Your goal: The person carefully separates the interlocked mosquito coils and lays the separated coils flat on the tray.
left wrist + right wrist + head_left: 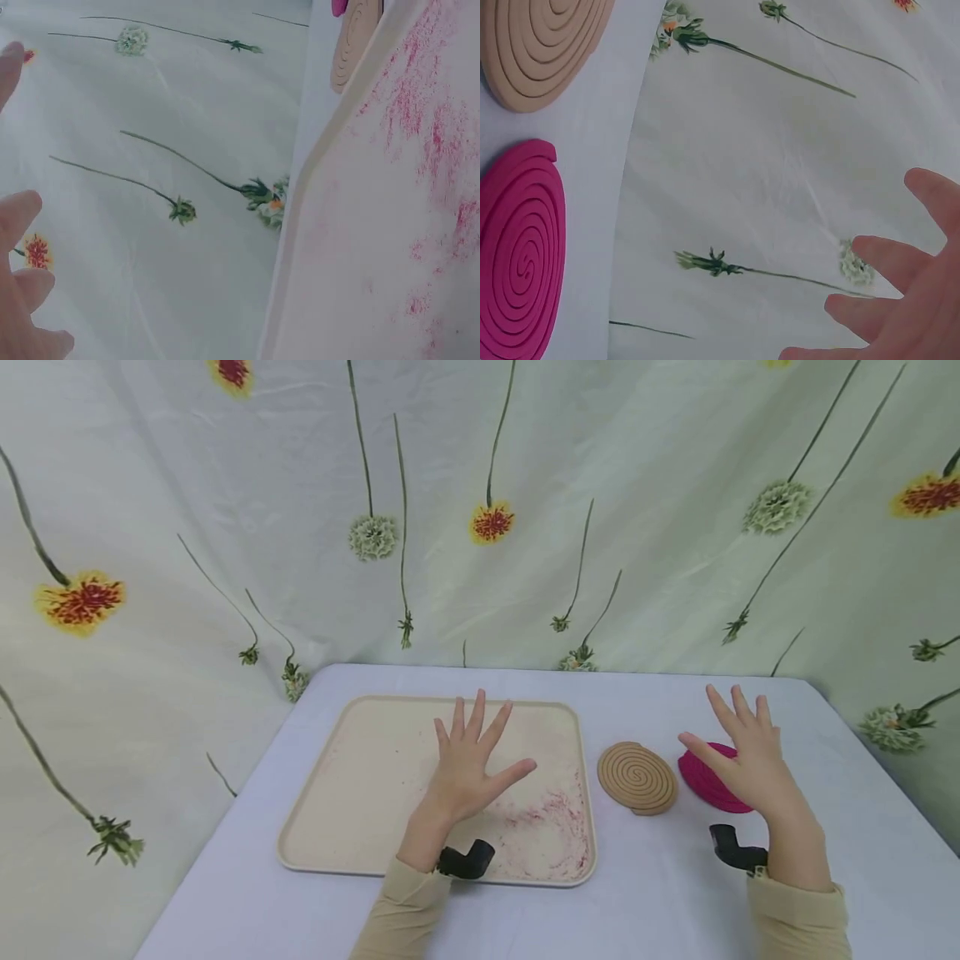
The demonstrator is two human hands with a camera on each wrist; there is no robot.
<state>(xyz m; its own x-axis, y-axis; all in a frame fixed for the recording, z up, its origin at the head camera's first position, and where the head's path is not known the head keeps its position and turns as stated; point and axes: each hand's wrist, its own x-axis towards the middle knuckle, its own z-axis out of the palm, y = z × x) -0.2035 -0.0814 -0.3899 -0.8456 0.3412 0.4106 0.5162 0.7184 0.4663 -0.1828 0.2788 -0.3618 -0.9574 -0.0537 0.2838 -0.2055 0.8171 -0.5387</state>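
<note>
My left hand (461, 777) hovers over a cream tray (360, 793) with its fingers spread, holding nothing. Pink smears mark the tray's right part, seen also on the tray (360, 247) in the left wrist view. To the right of the tray lies a tan flat spiral coil (637, 778). Beside it is a magenta spiral coil (525, 255), shown whole in neither view; in the head view my right hand (753, 764) covers part of it. That hand is raised with fingers splayed and nothing in it.
A white cloth covers the table (645, 893). Behind it hangs a pale curtain (450, 585) printed with flowers. Each wrist wears a black device, one at the left wrist (467, 860) and one at the right wrist (738, 850).
</note>
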